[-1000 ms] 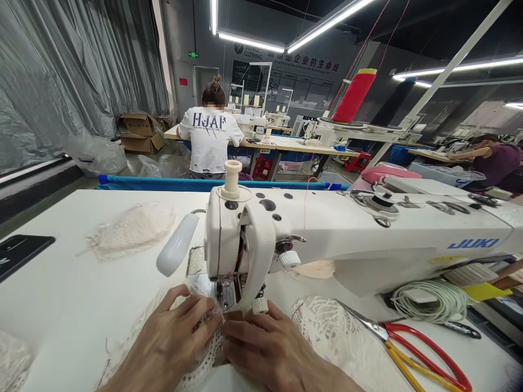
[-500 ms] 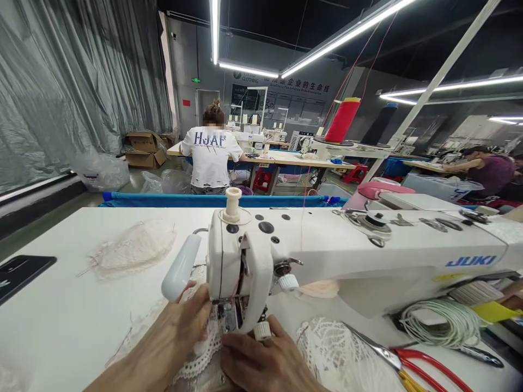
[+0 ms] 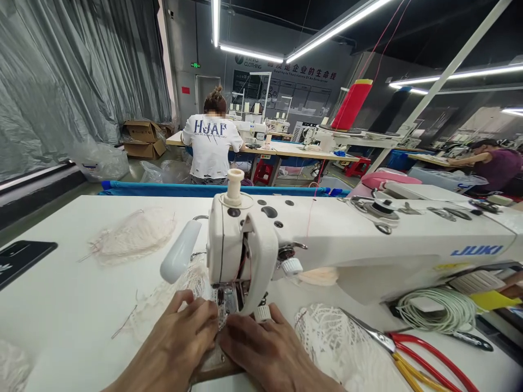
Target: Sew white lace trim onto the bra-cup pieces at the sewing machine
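A white JUKI sewing machine (image 3: 347, 228) stands before me, its needle area partly hidden behind the guard and my fingers. White lace (image 3: 194, 279) lies left of the machine head and runs in by the presser foot. Just left of the foot, my left hand (image 3: 183, 335) has its fingers bent and pressed together on the lace. My right hand (image 3: 265, 348) sits close against the front of the foot, fingers closed; the lace edge they pinch is mostly covered. A gap of little width separates the two hands.
Another lace piece (image 3: 133, 237) and a phone (image 3: 26, 260) lie on the left of the table. At right are gathered lace (image 3: 335, 343), red-and-yellow-handled scissors (image 3: 402, 348) and coiled cord (image 3: 439, 313). A person in a white shirt (image 3: 210, 144) sits at a machine ahead.
My left hand has moved down and nearer the right hand, covering the scalloped lace edge that showed before. The right hand stays by the foot. The view has tilted slightly.
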Demonstrator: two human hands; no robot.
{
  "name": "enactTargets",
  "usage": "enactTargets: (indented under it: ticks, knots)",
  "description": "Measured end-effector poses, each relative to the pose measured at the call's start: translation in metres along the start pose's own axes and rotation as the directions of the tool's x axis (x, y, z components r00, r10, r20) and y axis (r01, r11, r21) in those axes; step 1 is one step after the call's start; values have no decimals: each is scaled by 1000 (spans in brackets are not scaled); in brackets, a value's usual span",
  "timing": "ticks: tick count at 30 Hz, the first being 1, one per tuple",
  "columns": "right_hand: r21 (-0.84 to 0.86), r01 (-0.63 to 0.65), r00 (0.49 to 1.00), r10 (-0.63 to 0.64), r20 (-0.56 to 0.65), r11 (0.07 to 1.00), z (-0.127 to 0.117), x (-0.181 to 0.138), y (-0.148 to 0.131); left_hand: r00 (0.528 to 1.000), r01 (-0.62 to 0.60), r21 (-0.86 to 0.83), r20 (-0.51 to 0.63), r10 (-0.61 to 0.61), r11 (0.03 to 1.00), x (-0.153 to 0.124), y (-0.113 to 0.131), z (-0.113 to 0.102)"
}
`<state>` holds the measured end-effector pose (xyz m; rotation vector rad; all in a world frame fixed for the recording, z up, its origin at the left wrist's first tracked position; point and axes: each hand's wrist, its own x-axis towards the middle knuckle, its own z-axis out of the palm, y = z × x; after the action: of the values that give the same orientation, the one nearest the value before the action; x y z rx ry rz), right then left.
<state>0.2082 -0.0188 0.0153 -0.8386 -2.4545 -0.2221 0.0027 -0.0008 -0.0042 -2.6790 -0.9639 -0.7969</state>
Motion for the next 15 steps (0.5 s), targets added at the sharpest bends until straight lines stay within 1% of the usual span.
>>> enactTargets:
  ticks: [4,8,15]
  knots:
    - [35,-17,1000,17,-2,999,1,-2,-1,999,4,-78,-46,-7,997,-7,-2,10]
    - [60,-19,1000,18,4,998,2,-4,-1,999,-25,-35,-46,24,999,-8,-4,12]
    - [24,-17,999,16,38,1000,2,-6,-1,997,-42,-29,-72,40,999,-14,-3,13]
